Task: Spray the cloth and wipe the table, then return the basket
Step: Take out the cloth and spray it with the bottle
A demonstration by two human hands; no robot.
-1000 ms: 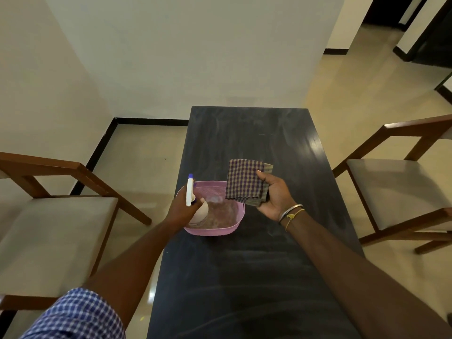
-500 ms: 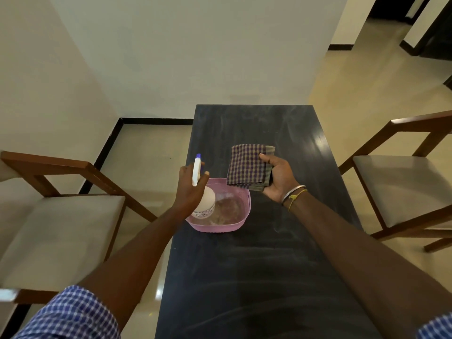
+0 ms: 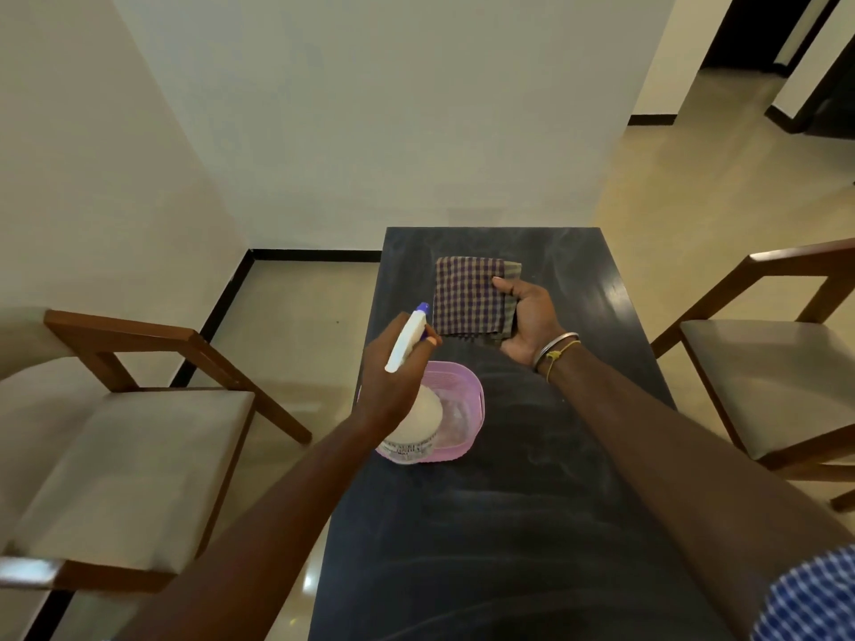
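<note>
My left hand (image 3: 393, 377) grips a white spray bottle (image 3: 416, 423) with a blue-tipped nozzle, held above the pink basket (image 3: 462, 409); the nozzle points up and right toward the cloth. My right hand (image 3: 529, 321) holds a folded purple checked cloth (image 3: 467, 296) upright over the dark table (image 3: 462, 525), thumb on its front face. The basket stands near the table's left edge, partly hidden by the bottle and my left hand.
A wooden chair with a beige seat (image 3: 120, 446) stands close to the table's left side, another chair (image 3: 777, 372) to the right. A white wall (image 3: 370, 108) lies just past the table's far end.
My left hand has lifted the spray bottle out of the basket and tilted its nozzle toward the cloth. My right hand has raised the cloth further away from me.
</note>
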